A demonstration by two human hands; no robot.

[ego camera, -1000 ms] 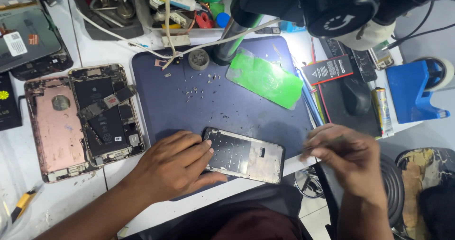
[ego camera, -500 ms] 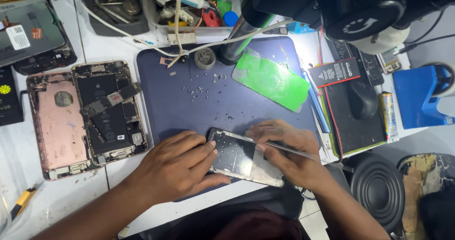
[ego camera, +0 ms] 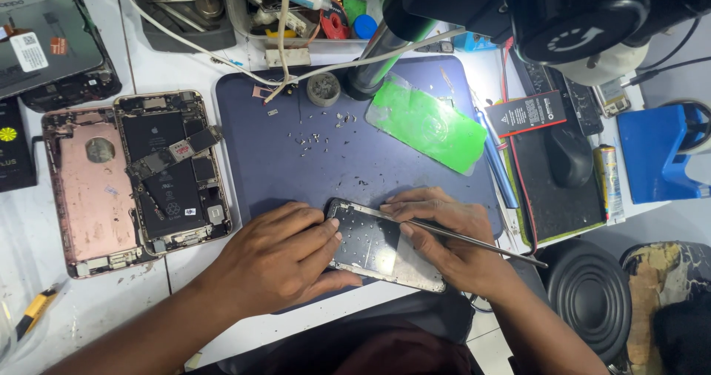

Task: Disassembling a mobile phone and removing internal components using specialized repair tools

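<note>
**Head view: two hands on one phone frame, bench count**

Head camera looks down on a white desk (ego camera: 141, 308) with one dark blue work mat (ego camera: 296, 160). Two hands in view, both the person's own. Left hand (ego camera: 278, 260) lies flat on the mat's near edge, fingers pressed against the left side of one stripped phone frame (ego camera: 378, 245), thumb under its near edge; pinning it, not wrapped around it. Right hand (ego camera: 452, 242) rests on the frame's right side, fingers closed on one thin metal pry tool (ego camera: 474, 243); the tool's tip sits at the frame's top edge, its tail points right, past the mat. Hands are close together, with the frame between them. Frame lies slightly tilted at the mat's near edge, partly overhanging onto the desk.

Counts elsewhere:
- Two opened phone halves left of the mat, side by side and touching: one pink rear housing (ego camera: 92, 190), one internals half with black battery (ego camera: 170, 171).
- One green plastic sheet (ego camera: 429, 119) on the mat's upper right.
- One small round tin (ego camera: 324, 88) at the mat's top edge.
- Loose tiny screws (ego camera: 315, 138) scattered mid-mat, too small to count.
- One blue pen-like tool (ego camera: 498, 164) at the mat's right edge.
- One black computer mouse (ego camera: 568, 153) on a dark pad.
- One round black speaker (ego camera: 589, 293) lower right.
- One yellow-handled tool (ego camera: 33, 312) lower left.
</note>
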